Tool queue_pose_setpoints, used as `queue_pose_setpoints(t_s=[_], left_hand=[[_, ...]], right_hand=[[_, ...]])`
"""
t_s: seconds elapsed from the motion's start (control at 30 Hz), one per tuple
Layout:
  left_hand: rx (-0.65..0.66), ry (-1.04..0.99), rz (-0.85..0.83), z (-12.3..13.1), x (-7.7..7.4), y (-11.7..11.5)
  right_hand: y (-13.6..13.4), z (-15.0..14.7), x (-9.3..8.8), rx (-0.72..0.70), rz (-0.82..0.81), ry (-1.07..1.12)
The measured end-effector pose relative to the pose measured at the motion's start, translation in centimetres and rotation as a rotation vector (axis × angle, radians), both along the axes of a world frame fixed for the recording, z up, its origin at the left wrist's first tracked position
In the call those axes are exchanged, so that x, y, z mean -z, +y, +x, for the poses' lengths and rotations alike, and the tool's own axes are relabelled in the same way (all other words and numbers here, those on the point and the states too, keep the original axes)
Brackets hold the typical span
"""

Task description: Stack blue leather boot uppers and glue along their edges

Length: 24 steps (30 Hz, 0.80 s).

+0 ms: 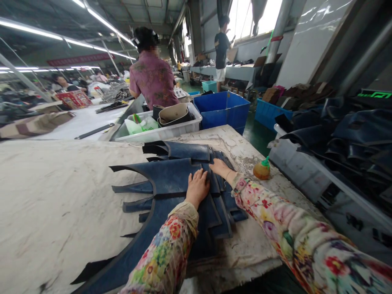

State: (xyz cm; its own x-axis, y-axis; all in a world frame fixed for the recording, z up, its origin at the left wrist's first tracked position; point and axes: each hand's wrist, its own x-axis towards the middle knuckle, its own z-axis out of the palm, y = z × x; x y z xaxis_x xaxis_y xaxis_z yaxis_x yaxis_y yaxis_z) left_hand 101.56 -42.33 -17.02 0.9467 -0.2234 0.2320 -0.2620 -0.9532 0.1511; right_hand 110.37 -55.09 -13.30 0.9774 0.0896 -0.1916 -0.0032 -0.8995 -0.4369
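Note:
Dark blue leather-like cut pieces (171, 173) with black edges lie in an overlapping stack on the cloth-covered table (61, 196). Flat on top of them rests my left hand (198, 188), its fingers stretched out. My right hand (221, 169) is at the far right side of the stack, fingers closed on the edge of a blue piece; its fingertips are partly hidden. A folded blue piece (188, 151) lies just beyond both hands. Long curved strips of the pieces reach toward the left and the near edge.
A small amber pot with a green top (261, 169) stands right of my right hand. Beyond the table are a white bin (159, 132) and a blue bin (222, 108). Blue pieces fill a grey crate (306, 175) at right. A co-worker (153, 77) faces away; another person stands farther back.

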Motion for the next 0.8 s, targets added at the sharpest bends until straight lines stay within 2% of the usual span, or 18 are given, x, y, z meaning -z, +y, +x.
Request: queue_pose_setpoints(t_s=[0.1, 0.23, 0.53, 0.67, 0.73, 0.8], left_hand=[[-0.048, 0.0, -0.013, 0.0, 0.2, 0.1], [-0.04, 0.023, -0.016, 0.0, 0.3, 0.0], [0.009, 0.055, -0.04, 0.0, -0.2, -0.2], [0.043, 0.149, -0.062, 0.1, -1.4, 0.2], [0.023, 0.194, -0.043, 0.1, -2.5, 1.5], [-0.047, 0.186, 0.004, -0.2, -3.8, 3.8]], right_hand=[[1.2, 1.5, 1.0, 0.039, 0.023, 0.046], [1.9, 2.2, 2.0, 0.049, 0.027, 0.04], [2.7, 2.1, 2.4, -0.025, 0.005, -0.012], [2.8, 1.8, 2.4, -0.031, -0.008, -0.022], [2.8, 1.6, 2.5, -0.028, -0.01, -0.029], [2.9, 1.4, 2.7, -0.021, -0.007, -0.037]])
